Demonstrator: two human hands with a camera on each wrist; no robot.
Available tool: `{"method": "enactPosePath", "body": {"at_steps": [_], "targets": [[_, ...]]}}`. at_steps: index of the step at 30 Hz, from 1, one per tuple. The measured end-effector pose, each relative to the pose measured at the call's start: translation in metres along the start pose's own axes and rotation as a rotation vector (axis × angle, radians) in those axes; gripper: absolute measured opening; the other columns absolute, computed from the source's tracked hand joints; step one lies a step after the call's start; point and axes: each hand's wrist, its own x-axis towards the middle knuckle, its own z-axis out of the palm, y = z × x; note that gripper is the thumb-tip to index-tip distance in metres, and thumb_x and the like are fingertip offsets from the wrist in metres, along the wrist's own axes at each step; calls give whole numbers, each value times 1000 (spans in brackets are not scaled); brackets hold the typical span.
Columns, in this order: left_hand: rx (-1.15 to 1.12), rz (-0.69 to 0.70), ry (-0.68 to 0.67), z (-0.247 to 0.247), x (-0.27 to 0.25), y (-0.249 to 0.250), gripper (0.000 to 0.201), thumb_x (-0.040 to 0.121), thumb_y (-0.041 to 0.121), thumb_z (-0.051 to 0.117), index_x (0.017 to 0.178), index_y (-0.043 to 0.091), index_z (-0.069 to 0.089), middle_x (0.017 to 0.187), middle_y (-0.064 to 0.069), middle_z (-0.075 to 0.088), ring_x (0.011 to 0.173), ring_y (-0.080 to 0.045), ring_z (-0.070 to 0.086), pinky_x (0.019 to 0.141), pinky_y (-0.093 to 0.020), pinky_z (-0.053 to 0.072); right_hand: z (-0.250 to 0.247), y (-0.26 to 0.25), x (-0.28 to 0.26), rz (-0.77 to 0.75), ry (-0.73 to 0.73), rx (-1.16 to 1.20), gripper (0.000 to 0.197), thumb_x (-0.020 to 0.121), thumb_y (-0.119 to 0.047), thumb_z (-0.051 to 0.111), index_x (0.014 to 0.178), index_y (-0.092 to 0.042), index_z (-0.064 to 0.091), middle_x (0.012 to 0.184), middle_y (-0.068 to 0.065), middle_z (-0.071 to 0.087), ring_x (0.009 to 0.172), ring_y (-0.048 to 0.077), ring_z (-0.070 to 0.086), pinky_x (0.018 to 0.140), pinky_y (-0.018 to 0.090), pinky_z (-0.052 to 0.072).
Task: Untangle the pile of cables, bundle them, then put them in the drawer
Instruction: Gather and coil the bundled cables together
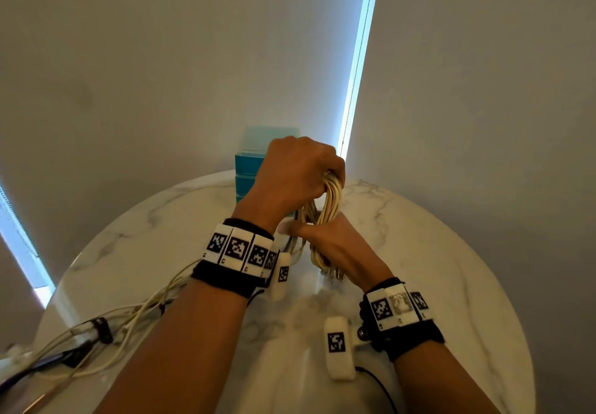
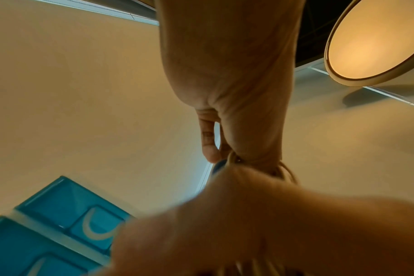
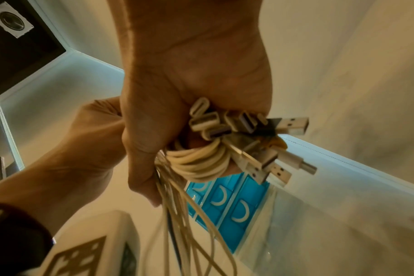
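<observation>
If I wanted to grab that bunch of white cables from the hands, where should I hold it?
Probably grip the cable bundle round its looped middle, between the left hand on top and the right hand below, coming from the far right side. There the strands run together. Avoid the plugs fanning out loose at the lower end.

Domestic room, likely a home living or dining space. Evidence: round white marble-patterned table (image 1: 419, 252) set in the corner of plain off-white walls (image 1: 161, 75); closed roller blinds with daylight strips at their edges (image 1: 358, 68); round flush ceiling lamp, warm glow (image 2: 371, 39); small blue plastic drawer unit (image 1: 248, 168) at the table's far edge.
</observation>
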Motion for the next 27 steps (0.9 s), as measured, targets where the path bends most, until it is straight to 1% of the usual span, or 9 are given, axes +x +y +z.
{"method": "enactPosePath", "body": {"at_steps": [3,6,12,15,17,20,22,25,27], "targets": [[-23,50,21,1,1,5,19,90,16,83,100,33,84,96,8,80,85,-20,75,82,-37,52,2,-4,-1,-4,-8,-13,33,87,-47,83,114,-29,76,107,-7,80,98,11,75,96,37,60],[-70,105,95,6,2,3,21,80,11,92,92,26,85,85,3,79,73,-25,75,76,-45,60,-5,-11,-5,-16,-61,-27,9,98,-34,73,96,-28,80,105,-6,79,99,14,73,95,32,56],[-116,101,102,8,3,3,24,78,7,92,93,23,86,88,-1,80,75,-29,75,78,-50,62,-6,-4,-1,33,-38,-51,32,95,-46,78,83,-17,75,68,-9,75,53,-2,65,57,10,47],[-141,61,59,2,2,1,20,83,11,89,97,25,86,91,1,80,79,-23,74,79,-38,56,-11,-6,-3,29,-63,-50,34,87,-50,84,99,-20,77,81,-8,79,68,0,72,63,11,52],[-168,27,22,2,1,1,18,86,13,87,99,26,86,93,2,80,82,-21,73,82,-38,56,-10,-4,-5,12,-76,-53,51,83,-60,84,118,-25,73,92,-13,78,81,0,74,71,12,54],[-165,7,-5,3,0,5,18,87,14,85,99,28,85,94,5,79,83,-18,72,83,-35,54,-6,2,-3,21,-26,-1,43,92,-54,79,119,-21,71,94,-11,74,77,0,69,81,23,59],[-146,4,-24,2,1,5,17,89,15,84,101,27,85,97,3,79,86,-20,72,85,-34,53,-2,3,-1,33,20,44,33,98,-47,75,111,-16,75,87,-6,74,68,2,67,75,25,56],[-126,3,-35,0,0,2,16,92,17,82,103,27,84,100,2,79,91,-22,73,92,-41,57,1,3,-1,93,80,0,31,94,-46,76,74,-24,64,51,-12,60,41,0,52,54,23,46],[-119,-7,-46,-3,-2,0,15,93,19,81,104,29,83,102,4,79,92,-20,72,94,-42,58,1,4,0,101,87,-1,32,94,-38,73,70,-24,58,45,-11,53,37,2,46,52,25,44]]}}
